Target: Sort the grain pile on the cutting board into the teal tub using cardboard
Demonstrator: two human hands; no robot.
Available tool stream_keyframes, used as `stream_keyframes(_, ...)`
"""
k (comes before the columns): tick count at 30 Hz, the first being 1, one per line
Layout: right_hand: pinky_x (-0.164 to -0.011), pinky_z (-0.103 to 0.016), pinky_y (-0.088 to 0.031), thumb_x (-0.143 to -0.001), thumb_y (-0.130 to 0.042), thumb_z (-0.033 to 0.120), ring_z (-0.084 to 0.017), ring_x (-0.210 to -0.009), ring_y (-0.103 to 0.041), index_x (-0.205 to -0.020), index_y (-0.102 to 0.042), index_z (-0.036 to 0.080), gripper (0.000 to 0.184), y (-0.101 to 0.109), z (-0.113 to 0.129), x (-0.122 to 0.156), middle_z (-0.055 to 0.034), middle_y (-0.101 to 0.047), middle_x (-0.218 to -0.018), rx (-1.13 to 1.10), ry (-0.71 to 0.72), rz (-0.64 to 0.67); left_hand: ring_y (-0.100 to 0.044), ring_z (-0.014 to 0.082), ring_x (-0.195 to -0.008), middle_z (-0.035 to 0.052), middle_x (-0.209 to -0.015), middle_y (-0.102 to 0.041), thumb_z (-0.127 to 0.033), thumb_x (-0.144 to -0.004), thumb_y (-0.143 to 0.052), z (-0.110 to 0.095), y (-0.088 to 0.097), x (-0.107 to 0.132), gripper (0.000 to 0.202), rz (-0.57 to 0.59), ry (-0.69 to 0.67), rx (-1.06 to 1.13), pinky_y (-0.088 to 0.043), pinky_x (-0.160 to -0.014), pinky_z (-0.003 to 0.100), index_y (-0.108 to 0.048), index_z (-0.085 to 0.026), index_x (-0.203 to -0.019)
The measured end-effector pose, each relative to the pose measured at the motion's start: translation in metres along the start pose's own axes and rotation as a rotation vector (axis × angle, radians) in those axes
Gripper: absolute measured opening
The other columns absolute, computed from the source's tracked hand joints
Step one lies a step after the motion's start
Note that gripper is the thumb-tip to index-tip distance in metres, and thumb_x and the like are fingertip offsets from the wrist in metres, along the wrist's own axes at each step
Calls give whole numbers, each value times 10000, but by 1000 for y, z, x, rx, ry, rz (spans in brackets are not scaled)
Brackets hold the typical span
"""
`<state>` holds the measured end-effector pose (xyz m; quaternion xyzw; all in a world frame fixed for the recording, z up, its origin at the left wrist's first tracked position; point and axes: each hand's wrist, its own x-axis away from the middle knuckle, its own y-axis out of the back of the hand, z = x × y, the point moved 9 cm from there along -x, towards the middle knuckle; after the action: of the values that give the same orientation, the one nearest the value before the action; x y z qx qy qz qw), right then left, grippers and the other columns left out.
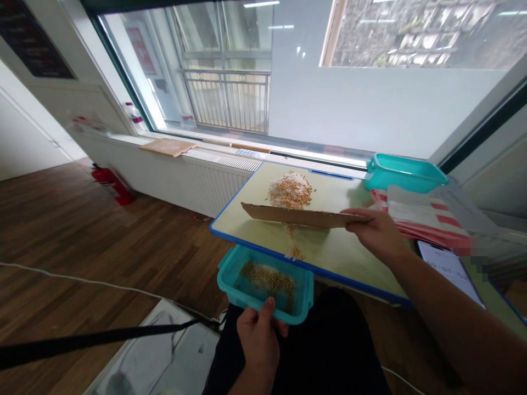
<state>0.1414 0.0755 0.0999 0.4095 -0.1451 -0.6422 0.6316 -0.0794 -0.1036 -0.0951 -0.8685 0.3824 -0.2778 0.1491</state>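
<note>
Near the striped bundle (428, 216) (phone (448, 269) alongside), cardboard (304, 215) fronts heaped grain (290, 190).

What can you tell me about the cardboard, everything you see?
The cardboard is a long, flat, brown strip with slightly rough edges, looking stiff and plain. It lies crosswise above the table, its face tilted so it shows narrow. The right grip holds one end; the other is free. A grain pile is just beyond it. Whether its lower edge touches the table, I can't tell.

Teal tub (305, 293), yellowish grains (272, 281) inside
</note>
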Motion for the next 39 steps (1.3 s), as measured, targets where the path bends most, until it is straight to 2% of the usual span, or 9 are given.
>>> stream_keyframes(9,-505,-259,-435,-608,-527,185,-158,-512,-574,-769,-737,198,265,-3,32,28,0,-660,-585,-4,28,61,-434,121,-258,-8,-311,-498,-345,-605,-739,1,-1,1,352,8,1,40,-336,-304,222,-480,-174,-438)
stream_keyframes(16,-518,-257,-446,-620,-525,200,-168,-561,-598,-759,-734,217,252,-14,34,34,3,-688,-640,-97,43,179,-433,129,-250,-11,-309,-500,-349,-596,-733,-2,-3,5,327,8,16,42,-320,-282,222,-497,-173,-454)
stream_keyframes(20,-516,-267,-454,-636,-532,218,-174,-564,-604,-773,-731,228,242,-12,33,35,-7,-701,-668,-97,46,200,-448,135,-267,-6,-322,-512,-362,-638,-714,7,-6,14,341,34,11,6,-335,-305,236,-497,-177,-451)
stream_keyframes(22,-531,-283,-465,-659,-533,234,-186,-587,-618,-808,-726,225,244,1,31,42,-19,-712,-712,-85,48,151,-472,142,-289,2,-333,-525,-375,-674,-696,16,-10,21,361,65,6,-35,-370,-342,254,-505,-177,-441)
stream_keyframes(24,-536,-308,-470,-688,-543,258,-204,-587,-624,-865,-719,228,252,25,27,57,-29,-706,-698,8,37,21,-507,150,-326,10,-349,-542,-381,-709,-676,25,-13,28,374,97,3,-86,-419,-400,272,-520,-178,-436)
stream_keyframes(26,-520,-332,-468,-720,-555,296,-230,-570,-626,-943,-705,240,274,52,26,82,-32,-687,-648,170,4,-131,-533,156,-360,15,-362,-554,-384,-732,-659,32,-17,33,383,121,2,-133,-456,-451,286,-532,-180,-434)
stream_keyframes(28,-476,-345,-455,-764,-535,341,-259,-574,-637,-1015,-679,259,301,65,28,110,-37,-686,-654,307,-52,-189,-538,160,-366,13,-367,-555,-393,-735,-656,34,-20,34,383,124,-2,-160,-470,-459,295,-538,-181,-439)
stream_keyframes(33,-409,-336,-429,-847,-462,414,-227,-424,-577,-906,-663,268,256,53,48,159,-35,-616,-525,435,-57,-165,-516,153,-337,-2,-363,-542,-399,-712,-677,30,-20,30,387,96,-11,-136,-446,-410,283,-518,-178,-438)
stream_keyframes(39,-511,-309,-491,-891,-419,357,-231,-592,-672,-1053,-641,230,302,30,74,170,-83,-710,-762,455,-18,-200,-513,157,-330,-6,-366,-551,-369,-703,-694,31,-21,31,353,102,4,-92,-432,-413,286,-522,-174,-463)
